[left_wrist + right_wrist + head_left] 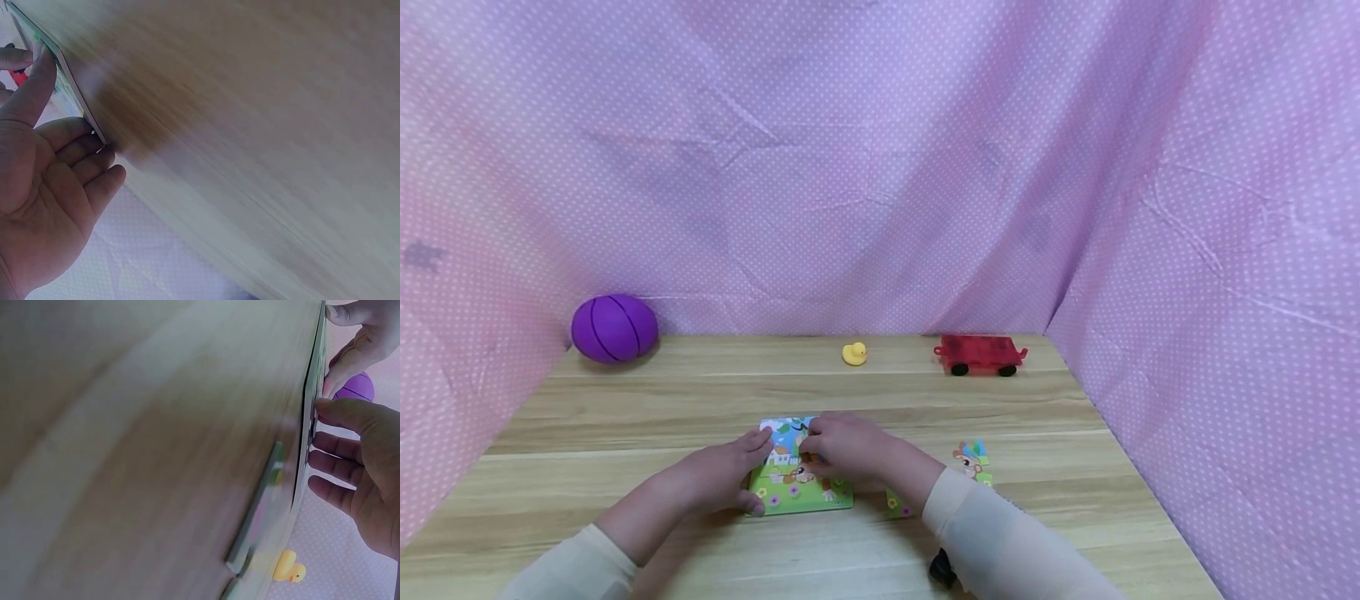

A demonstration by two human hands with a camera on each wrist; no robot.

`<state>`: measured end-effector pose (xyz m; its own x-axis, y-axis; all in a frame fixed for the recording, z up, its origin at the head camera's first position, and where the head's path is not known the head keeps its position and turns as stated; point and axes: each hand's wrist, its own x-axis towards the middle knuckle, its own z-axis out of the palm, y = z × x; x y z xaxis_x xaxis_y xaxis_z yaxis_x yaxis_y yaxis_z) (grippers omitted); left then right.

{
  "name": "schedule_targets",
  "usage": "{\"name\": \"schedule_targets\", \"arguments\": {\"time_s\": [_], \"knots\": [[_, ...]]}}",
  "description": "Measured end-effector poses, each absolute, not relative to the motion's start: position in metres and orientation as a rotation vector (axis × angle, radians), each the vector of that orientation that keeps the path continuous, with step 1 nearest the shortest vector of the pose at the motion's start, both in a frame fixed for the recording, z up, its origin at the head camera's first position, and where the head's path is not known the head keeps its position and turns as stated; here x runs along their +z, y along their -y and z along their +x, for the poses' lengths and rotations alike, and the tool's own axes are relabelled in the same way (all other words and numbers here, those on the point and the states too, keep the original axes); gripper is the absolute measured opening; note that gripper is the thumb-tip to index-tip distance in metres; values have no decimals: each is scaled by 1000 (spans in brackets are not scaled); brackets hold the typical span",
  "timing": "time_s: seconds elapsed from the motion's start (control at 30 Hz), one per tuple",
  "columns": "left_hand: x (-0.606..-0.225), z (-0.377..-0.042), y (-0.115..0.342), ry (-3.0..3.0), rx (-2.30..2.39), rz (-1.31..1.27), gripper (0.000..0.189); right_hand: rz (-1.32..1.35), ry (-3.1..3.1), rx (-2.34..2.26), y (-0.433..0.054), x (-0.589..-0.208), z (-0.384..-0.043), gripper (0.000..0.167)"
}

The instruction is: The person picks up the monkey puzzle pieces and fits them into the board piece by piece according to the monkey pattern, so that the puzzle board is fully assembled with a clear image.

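Observation:
A jigsaw puzzle board [797,500] with a cartoon animal, house and flowers lies on the table. My left hand [718,475] rests along its left side, thumb at the near corner and fingers toward the far corner; the left wrist view shows these fingers [75,140] against the edge. Over the board's right part, my right hand [850,447] touches the picture with thumb and fingertips, which hide what lies beneath. Seen from the right wrist, the fingers [340,469] are spread and only slightly bent. A loose flowered puzzle piece [897,505] lies right of the board.
More puzzle pieces [973,458] lie beyond the right forearm, which partly hides them. A purple ball [615,328], a yellow rubber duck [854,354] and a red toy wagon [979,355] stand along the back. A small black object [942,569] sits by the right sleeve.

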<state>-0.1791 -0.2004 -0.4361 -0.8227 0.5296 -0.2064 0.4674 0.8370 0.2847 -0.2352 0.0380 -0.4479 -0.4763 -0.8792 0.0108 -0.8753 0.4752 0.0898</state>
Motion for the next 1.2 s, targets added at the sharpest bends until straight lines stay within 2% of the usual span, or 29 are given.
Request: {"name": "schedule_targets", "arguments": {"time_s": [0.37, 0.6, 0.83, 1.2], "knots": [[-438, -177, 197, -2798, 358, 821, 99, 1563, 2690, -104, -36, -444, -231, 22], [-436, -179, 192, -2703, 336, 998, 79, 1572, 2627, -109, -38, -447, -232, 19], [-437, -180, 196, -2646, 340, 964, 74, 1586, 2600, -115, -39, -450, -234, 24], [-432, -178, 191, -2632, 286, 902, 74, 1645, 2644, -160, -55, -445, -228, 36]]}}
